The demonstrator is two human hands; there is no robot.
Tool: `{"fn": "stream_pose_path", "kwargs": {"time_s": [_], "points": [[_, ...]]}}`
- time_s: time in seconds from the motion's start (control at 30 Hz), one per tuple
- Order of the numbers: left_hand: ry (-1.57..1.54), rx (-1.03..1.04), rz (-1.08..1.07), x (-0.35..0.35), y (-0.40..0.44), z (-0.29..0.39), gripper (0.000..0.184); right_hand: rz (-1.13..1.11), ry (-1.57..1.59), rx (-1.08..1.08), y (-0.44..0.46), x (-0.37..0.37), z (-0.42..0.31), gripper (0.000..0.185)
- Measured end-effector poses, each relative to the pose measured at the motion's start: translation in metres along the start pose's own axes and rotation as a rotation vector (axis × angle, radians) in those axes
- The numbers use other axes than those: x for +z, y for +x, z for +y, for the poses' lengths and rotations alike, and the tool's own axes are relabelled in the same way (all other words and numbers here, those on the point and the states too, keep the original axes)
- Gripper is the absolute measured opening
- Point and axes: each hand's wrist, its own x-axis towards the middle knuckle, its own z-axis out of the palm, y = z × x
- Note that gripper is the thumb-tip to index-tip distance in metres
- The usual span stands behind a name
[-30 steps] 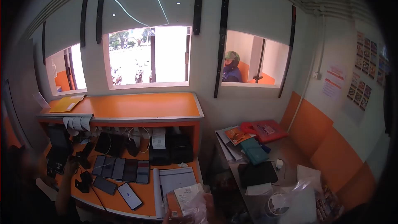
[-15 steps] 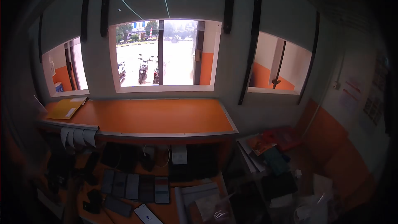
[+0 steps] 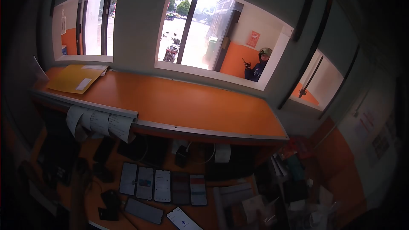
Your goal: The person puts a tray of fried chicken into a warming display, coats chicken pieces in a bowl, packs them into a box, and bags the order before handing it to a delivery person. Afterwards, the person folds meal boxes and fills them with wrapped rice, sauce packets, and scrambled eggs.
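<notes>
In deep shadow at the lower left, my right hand (image 3: 80, 178) reaches up over the desk. Its fingers look curled over a dark rounded computer mouse (image 3: 82, 165), though the gloom blurs their outline. To its left is a dark keyboard-like device (image 3: 57, 162). A dim shape at the far left may be my left hand (image 3: 29, 172); its fingers cannot be made out. Right of my right hand lie a small black object (image 3: 110, 199) and several phones in a row, including a lit phone (image 3: 162, 186). Below them are a dark phone (image 3: 144, 211) and a tilted, bright-screened phone (image 3: 184, 219).
An orange raised counter (image 3: 179, 106) spans the view, with a yellow envelope (image 3: 74, 79) on its left end. Printed paper strips (image 3: 100, 121) hang from its edge. Beyond the window, a helmeted person (image 3: 257, 66) holds up a hand. Papers (image 3: 236, 200) lie lower right.
My view has turned left and downward and tilted, shifting the counter and phones rightward. The helmeted person has come into sight through the window. My right hand stays by the mouse.
</notes>
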Motion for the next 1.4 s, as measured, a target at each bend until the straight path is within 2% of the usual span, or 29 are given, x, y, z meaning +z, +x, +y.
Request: {"fn": "stream_pose_path", "kwargs": {"time_s": [0.17,0.23,0.33,0.4,0.47,0.53,0.63,0.7,0.77,0.8,0.9,0.97,1.0,1.07,1.13,1.23,1.33,1.4], "points": [[0.007,-0.025,0.020,-0.005,0.034,-0.010,0.055,-0.058,-0.012,0.111,-0.007,-0.005,0.011,0.053],[0.012,-0.036,0.024,-0.003,0.039,-0.014,0.055,-0.152,-0.019,0.178,-0.003,-0.008,0.003,0.054],[0.010,-0.036,0.038,-0.005,0.045,-0.018,0.056,-0.387,-0.083,0.273,0.010,-0.017,-0.013,0.068],[0.006,-0.039,0.049,-0.004,0.044,-0.022,0.057,-0.411,0.021,0.300,0.011,0.011,0.044,0.071],[0.006,-0.046,0.059,0.000,0.043,-0.026,0.058,-0.479,0.170,0.334,0.011,0.014,0.051,0.075],[0.007,-0.057,0.067,0.005,0.037,-0.035,0.059,-0.591,0.366,0.377,0.017,-0.017,-0.024,0.080],[0.027,-0.089,0.090,0.014,0.020,-0.046,0.060,-0.821,0.359,0.417,0.014,-0.024,-0.032,0.078],[0.027,-0.112,0.108,0.019,0.010,-0.054,0.061,-0.548,0.090,-0.006,-0.001,-0.036,-0.050,0.077],[0.023,-0.133,0.128,0.023,0.000,-0.063,0.061,-0.359,0.033,-0.287,-0.004,-0.036,-0.056,0.074],[0.017,-0.146,0.139,0.025,-0.005,-0.067,0.062,-0.320,0.109,-0.362,-0.003,-0.033,-0.054,0.071],[0.016,-0.173,0.171,0.031,-0.020,-0.081,0.063,-0.384,0.129,-0.423,0.001,-0.034,-0.046,0.059],[0.009,-0.188,0.190,0.035,-0.030,-0.090,0.063,-0.447,0.267,-0.266,0.006,-0.019,-0.016,0.049],[0.004,-0.196,0.200,0.035,-0.035,-0.094,0.064,-0.460,0.430,-0.115,0.005,0.008,0.023,0.043],[-0.005,-0.208,0.215,0.037,-0.043,-0.101,0.065,-0.474,0.496,-0.075,0.004,0.007,0.014,0.034],[-0.013,-0.214,0.235,0.037,-0.053,-0.108,0.065,-0.476,0.302,-0.302,0.010,-0.022,-0.025,0.031],[-0.029,-0.224,0.262,0.037,-0.064,-0.117,0.066,-0.626,-0.113,-0.558,0.020,-0.056,-0.051,0.034],[-0.049,-0.238,0.294,0.032,-0.077,-0.130,0.068,-0.728,-0.215,-0.727,0.027,-0.075,-0.064,0.029],[-0.066,-0.248,0.321,0.028,-0.086,-0.139,0.068,-0.737,-0.116,-0.630,0.024,-0.077,-0.073,0.027]]}}
